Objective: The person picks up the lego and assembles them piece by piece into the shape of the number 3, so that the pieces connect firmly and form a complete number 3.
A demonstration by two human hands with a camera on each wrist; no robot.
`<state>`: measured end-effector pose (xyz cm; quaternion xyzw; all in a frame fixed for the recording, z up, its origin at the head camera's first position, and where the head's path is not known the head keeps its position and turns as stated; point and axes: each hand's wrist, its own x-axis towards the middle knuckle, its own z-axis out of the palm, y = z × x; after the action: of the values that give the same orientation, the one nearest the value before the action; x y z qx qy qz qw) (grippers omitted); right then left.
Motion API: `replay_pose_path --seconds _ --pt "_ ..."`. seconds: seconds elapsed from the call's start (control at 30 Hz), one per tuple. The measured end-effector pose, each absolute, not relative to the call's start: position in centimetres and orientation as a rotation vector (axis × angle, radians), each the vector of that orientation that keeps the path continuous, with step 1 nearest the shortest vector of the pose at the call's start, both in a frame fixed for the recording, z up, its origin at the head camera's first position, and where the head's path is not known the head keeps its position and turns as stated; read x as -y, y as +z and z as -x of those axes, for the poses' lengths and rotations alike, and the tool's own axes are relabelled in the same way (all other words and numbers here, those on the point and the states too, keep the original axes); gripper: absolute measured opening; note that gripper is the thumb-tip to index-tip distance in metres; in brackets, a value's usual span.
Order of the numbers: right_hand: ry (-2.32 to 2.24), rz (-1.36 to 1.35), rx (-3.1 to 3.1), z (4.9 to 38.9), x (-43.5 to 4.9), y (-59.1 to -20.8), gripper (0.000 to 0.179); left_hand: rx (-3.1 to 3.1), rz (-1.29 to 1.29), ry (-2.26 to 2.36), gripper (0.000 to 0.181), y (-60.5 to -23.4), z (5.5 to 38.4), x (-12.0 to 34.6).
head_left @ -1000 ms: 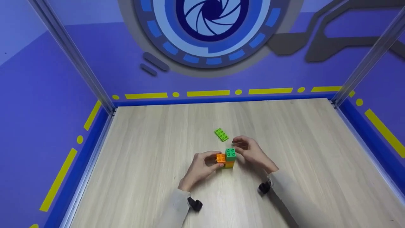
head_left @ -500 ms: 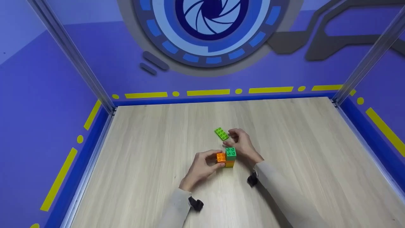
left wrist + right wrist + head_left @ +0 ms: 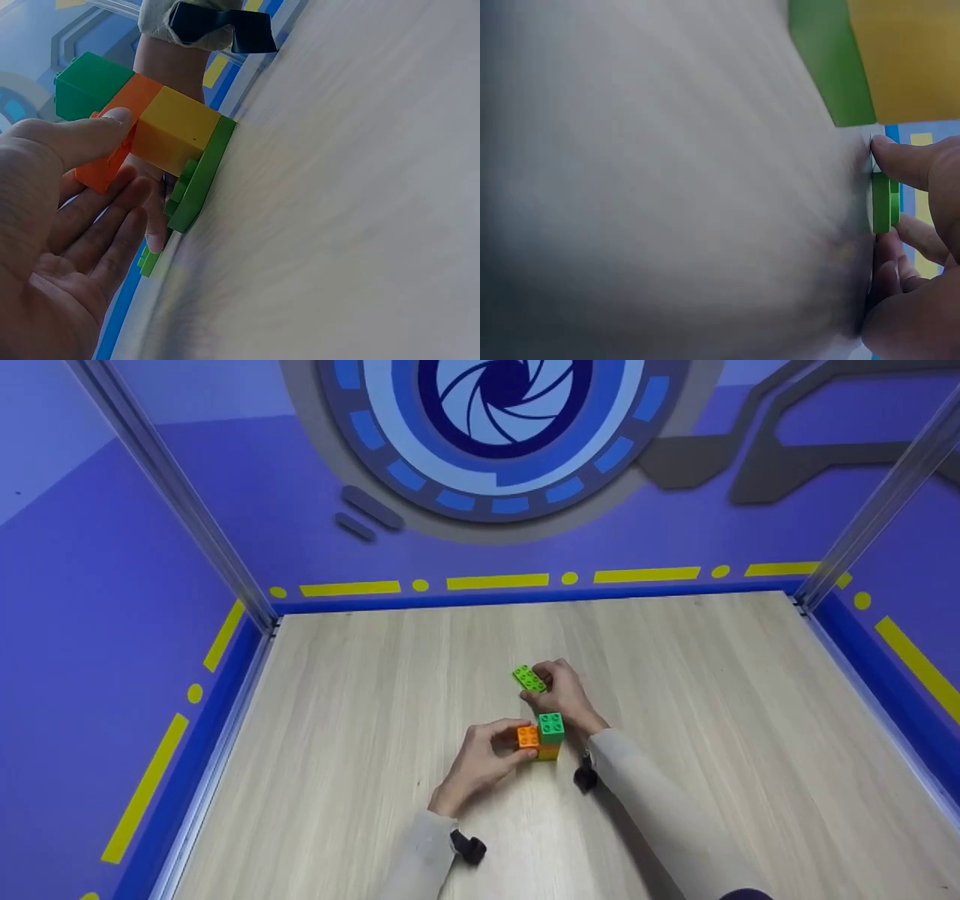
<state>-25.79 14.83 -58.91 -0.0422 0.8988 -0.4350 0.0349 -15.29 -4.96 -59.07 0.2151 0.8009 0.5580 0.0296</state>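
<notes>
In the head view, my left hand [image 3: 484, 757] grips the upper orange brick [image 3: 528, 736] of a small toy-brick stack, thumb on the near side and fingers beyond. The left wrist view shows its layers: a green brick [image 3: 94, 86] on top, then orange, a yellow brick [image 3: 178, 129] and a green base plate [image 3: 202, 176] at the table. A loose lime-green studded plate [image 3: 529, 679] lies flat just past the stack. My right hand [image 3: 564, 694] reaches beside it, thumb and fingers spread around its near end; a firm pinch is not visible.
The wooden tabletop [image 3: 360, 682] extends on both sides of the hands. Blue-purple printed panels [image 3: 480, 547] rise behind it and at the sides, with metal posts [image 3: 877, 502] at the corners. Black wrist cameras [image 3: 470, 847] hang at both cuffs.
My right hand has moved left and away from me, past the stack to the loose lime-green plate. My left hand keeps its grip on the stack; the plate stays in place.
</notes>
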Motion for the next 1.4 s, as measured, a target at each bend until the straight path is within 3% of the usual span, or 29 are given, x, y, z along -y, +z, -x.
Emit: replay_pose_path --seconds 0.83,1.4 --pt "-1.339 0.167 -2.766 25.3 -15.4 -57.7 0.046 -2.462 -0.666 1.744 0.048 -59.2 15.3 4.8" --pt "-1.383 0.397 -2.761 24.1 -17.6 -53.4 0.035 -2.234 -0.529 1.937 0.043 -60.2 15.3 4.7"
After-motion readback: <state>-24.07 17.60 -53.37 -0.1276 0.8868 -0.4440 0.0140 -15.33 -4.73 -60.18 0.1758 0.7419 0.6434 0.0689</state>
